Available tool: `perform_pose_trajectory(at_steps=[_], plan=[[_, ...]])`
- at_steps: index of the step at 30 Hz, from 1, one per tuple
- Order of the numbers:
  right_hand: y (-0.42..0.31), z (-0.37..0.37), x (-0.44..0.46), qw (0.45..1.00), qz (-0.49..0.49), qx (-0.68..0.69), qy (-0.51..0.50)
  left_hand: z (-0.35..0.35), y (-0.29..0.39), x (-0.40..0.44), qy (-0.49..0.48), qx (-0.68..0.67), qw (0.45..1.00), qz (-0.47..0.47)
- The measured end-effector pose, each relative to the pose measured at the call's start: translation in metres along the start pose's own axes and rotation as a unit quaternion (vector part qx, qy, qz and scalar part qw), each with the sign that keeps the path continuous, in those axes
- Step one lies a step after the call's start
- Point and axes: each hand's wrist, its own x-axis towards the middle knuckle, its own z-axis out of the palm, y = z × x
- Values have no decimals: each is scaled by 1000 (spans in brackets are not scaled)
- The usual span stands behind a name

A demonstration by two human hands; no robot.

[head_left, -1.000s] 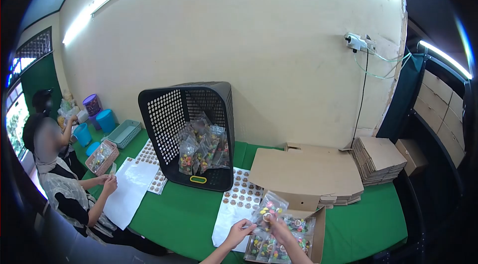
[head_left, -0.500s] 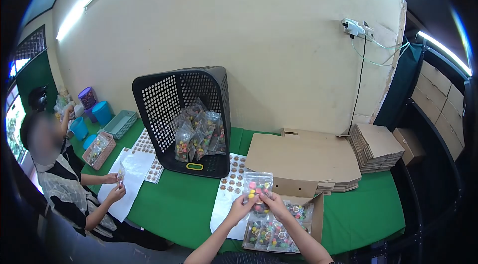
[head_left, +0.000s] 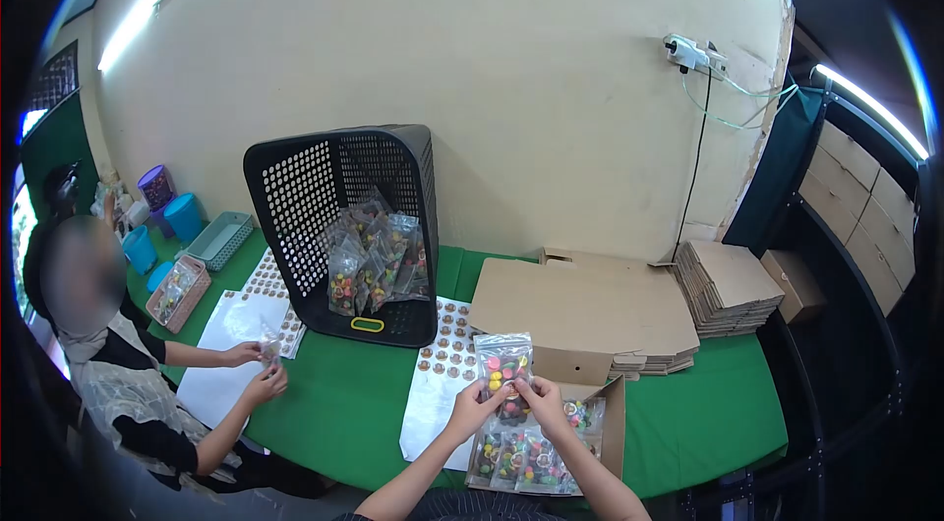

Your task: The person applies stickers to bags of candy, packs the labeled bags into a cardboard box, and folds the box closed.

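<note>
A clear zip bag of colourful candies (head_left: 507,364) is held upright between my two hands. My left hand (head_left: 479,410) pinches its lower left side and my right hand (head_left: 540,401) grips the lower right side; both thumbs lie near a round sticker on the front. Just below and behind my hands is an open cardboard box (head_left: 613,433) holding several similar candy bags (head_left: 526,460). Left of my hands lies a white sheet of round stickers (head_left: 433,413), partly bare. My forearms cover part of the box.
A black perforated basket (head_left: 425,226) lies on its side with candy bags in it. Flattened cardboard boxes (head_left: 580,310) and a cardboard stack (head_left: 733,285) are at right. At left, a co-worker (head_left: 108,374) holds a small bag beside a pink basket (head_left: 187,295).
My view has shifted slightly, moving the scene left. My hands still hold the candy bag, now more upright. The co-worker's hands and small bag have moved right, nearer the sheet's edge.
</note>
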Motion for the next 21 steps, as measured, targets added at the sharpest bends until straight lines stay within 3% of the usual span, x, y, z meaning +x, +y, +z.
perform_pose_trajectory(at_steps=[4, 9, 12, 15, 21], plan=[[-9, 17, -10, 994, -50, -37, 89, -8, 12, -5, -57, -73, 996, 7], [-13, 22, -10, 998, -14, 18, 66, -16, 6, -8, -56, -53, 997, -31], [1, 21, -6, 998, -33, -6, 44, -6, 8, -6, 25, -104, 992, -59], [2, 23, -9, 999, -33, -23, 36, 4, 2, -4, 127, 20, 991, 38], [0, 20, -10, 983, -77, -136, 91, 8, 26, -12, 93, -19, 994, 54]])
